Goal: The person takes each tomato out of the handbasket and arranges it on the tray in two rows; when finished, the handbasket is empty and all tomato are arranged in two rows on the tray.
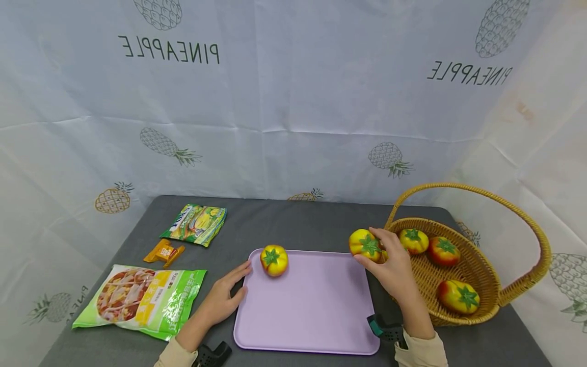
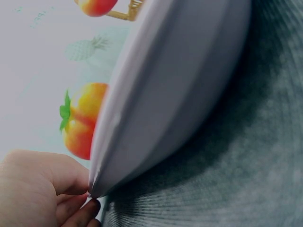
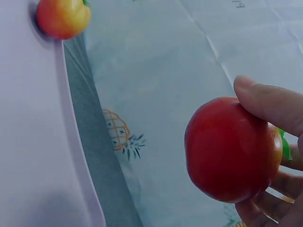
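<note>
My right hand holds a yellow-red tomato with a green leafy top, thumb and fingers curled round it. That tomato is above the gap between the tray's far right corner and the basket. Its red underside fills much of the right wrist view. At the left edge of the lilac tray, my left hand pinches the rim; in the left wrist view its fingertips lie against the tray's outer side. Another tomato sits in the tray's far left corner.
Right of the tray stands a wicker basket with a tall handle, holding several tomatoes. On the left lie a green snack packet, a small orange wrapped piece and a large green-white food bag. A pineapple-print cloth hangs behind the table.
</note>
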`<state>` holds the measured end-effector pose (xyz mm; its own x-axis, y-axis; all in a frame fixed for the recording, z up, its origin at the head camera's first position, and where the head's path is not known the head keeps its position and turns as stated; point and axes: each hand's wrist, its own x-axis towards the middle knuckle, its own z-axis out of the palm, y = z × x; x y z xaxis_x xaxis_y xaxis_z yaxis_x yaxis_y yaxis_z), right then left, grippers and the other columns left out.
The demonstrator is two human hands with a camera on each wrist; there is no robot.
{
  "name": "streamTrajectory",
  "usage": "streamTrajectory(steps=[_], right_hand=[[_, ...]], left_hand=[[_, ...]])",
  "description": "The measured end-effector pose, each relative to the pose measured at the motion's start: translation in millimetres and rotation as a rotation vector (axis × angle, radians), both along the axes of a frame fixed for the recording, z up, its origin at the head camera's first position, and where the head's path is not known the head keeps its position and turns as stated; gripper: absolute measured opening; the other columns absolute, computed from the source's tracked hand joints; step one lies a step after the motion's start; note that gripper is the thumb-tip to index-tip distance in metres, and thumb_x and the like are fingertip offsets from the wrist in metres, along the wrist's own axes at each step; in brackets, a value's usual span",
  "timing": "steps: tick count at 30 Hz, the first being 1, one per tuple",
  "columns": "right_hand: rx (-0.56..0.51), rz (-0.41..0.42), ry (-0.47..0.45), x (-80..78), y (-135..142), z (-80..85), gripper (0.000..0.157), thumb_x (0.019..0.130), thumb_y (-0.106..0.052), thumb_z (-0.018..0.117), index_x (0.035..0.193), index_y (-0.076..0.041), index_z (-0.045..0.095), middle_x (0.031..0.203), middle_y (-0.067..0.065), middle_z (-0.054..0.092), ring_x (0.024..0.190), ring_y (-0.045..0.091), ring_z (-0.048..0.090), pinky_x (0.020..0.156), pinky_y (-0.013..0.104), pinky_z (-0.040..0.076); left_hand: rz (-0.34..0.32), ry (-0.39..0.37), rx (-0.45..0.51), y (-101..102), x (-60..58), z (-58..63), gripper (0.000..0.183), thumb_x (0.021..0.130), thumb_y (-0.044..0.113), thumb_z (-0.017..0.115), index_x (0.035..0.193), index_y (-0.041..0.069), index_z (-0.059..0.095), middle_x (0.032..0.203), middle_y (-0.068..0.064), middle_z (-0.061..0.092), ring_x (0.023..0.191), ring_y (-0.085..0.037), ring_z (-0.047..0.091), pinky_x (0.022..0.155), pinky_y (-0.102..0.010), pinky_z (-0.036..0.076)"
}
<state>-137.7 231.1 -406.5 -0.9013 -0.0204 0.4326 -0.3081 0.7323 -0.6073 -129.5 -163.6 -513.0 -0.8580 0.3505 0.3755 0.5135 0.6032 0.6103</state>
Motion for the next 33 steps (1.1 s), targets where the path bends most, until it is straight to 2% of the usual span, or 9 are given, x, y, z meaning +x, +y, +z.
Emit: streamTrajectory(steps=[10,18,27,33], right_hand=[[-0.032,0.085,0.022,-4.9,-26,-18.2,0.067,0.071,-0.026,0.083,0.129,-0.007,0.056,0.126,0.011,0.054,0.107,0.023,0.054,0.082,0.044,0.051],[-0.040,0.142,-0.039,-8.8,-47,-37.0,0.067,0.071,-0.030,0.083,0.129,-0.007,0.056,0.125,0.009,0.055,0.108,0.024,0.056,0.085,0.045,0.053],[-0.007,0.197,-0.052,-9.5,-69,-52.9,0.067,0.071,-0.030,0.083,0.127,-0.005,0.057,0.123,0.011,0.056,0.111,0.028,0.056,0.091,0.047,0.049],[-0.026,0.225,-0.083,-10.2,-81,-58.1,0.068,0.072,-0.029,0.082,0.128,-0.003,0.056,0.124,0.010,0.054,0.112,0.026,0.054,0.094,0.047,0.047]], left_hand=[[0.000,-0.029,0.001,0,0.0,-0.4,0.045,0.085,0.005,0.062,0.130,0.002,0.057,0.140,-0.010,0.051,0.127,-0.031,0.050,0.099,-0.050,0.043],[0.002,-0.069,0.005,0,-0.3,0.0,0.045,0.086,0.006,0.061,0.131,0.003,0.056,0.142,-0.009,0.050,0.129,-0.030,0.048,0.101,-0.051,0.041],[0.004,-0.034,0.005,0,-0.3,-0.1,0.046,0.086,0.006,0.062,0.131,0.004,0.056,0.141,-0.009,0.051,0.127,-0.030,0.050,0.100,-0.048,0.044],[0.007,-0.035,0.001,0,-0.3,0.5,0.046,0.086,0.006,0.063,0.131,0.004,0.057,0.141,-0.008,0.051,0.127,-0.029,0.050,0.100,-0.046,0.044]])
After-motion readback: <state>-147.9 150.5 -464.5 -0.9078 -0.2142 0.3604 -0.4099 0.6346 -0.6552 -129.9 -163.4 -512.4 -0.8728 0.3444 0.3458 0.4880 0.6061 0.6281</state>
